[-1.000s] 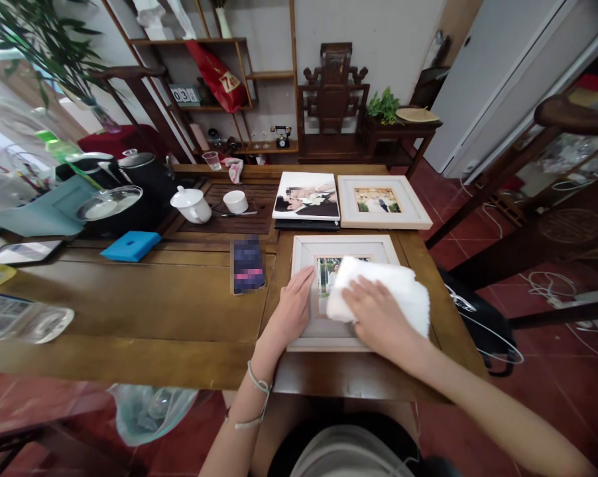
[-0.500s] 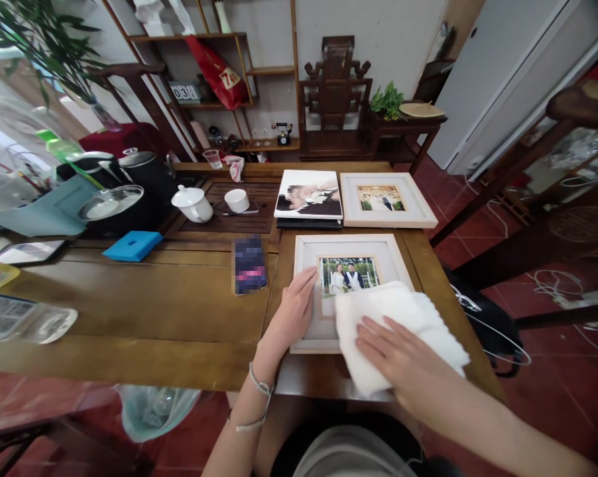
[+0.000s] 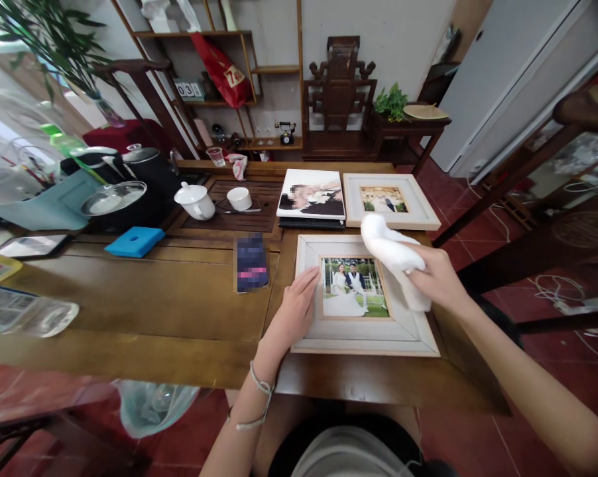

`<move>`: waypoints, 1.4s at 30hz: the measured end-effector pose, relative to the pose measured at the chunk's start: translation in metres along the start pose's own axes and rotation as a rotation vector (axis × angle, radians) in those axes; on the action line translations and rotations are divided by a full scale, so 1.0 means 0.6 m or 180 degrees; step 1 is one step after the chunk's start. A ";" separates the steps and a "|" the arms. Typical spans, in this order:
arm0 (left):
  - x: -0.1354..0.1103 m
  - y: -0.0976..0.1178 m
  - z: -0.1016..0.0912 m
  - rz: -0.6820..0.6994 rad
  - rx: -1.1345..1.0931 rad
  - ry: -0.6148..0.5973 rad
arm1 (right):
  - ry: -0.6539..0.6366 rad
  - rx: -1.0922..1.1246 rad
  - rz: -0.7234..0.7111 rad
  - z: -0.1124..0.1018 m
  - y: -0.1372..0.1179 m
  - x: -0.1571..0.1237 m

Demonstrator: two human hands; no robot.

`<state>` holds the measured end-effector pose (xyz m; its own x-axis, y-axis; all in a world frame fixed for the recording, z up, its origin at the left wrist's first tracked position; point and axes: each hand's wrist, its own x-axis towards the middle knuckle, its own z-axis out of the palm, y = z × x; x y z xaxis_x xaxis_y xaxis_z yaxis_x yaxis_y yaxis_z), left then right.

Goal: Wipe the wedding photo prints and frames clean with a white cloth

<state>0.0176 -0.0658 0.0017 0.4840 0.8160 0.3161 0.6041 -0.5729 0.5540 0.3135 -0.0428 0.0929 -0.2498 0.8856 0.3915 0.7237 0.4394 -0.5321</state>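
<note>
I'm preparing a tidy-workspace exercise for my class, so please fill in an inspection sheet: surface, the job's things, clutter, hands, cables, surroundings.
Surface: wooden table, shiny near its front edge.
Job's things: framed photo lying face up; bunched white cloth over its right border.
Clutter: pixelated dark item, blue block, lidded white pot and white cup to the left; photo panel and second frame beyond.
Left hand: resting on the framed photo's left border.
Right hand: gripping the white cloth.
Cables: white cables loose on the floor, right.
Surroundings: carved wooden chair, shelves, red tiled floor.
</note>
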 end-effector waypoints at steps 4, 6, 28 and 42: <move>0.003 0.000 -0.002 0.0028 -0.0011 -0.0013 | 0.0251 -0.0199 -0.0765 0.076 -0.051 0.077; 0.006 0.003 -0.005 0.0008 -0.0005 -0.0037 | -0.0303 -0.0447 -0.1249 0.118 -0.074 0.106; 0.008 0.018 -0.015 -0.0174 0.0298 -0.0172 | -0.1236 -0.2240 -0.0600 -0.012 0.006 -0.045; 0.007 0.018 -0.017 -0.0172 0.0262 -0.0203 | -0.0519 -0.1766 -0.0446 0.068 0.007 0.031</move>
<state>0.0198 -0.0675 0.0168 0.4869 0.8409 0.2364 0.6791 -0.5346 0.5030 0.2856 -0.0183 0.0675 -0.4311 0.8558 0.2860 0.8938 0.4485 0.0054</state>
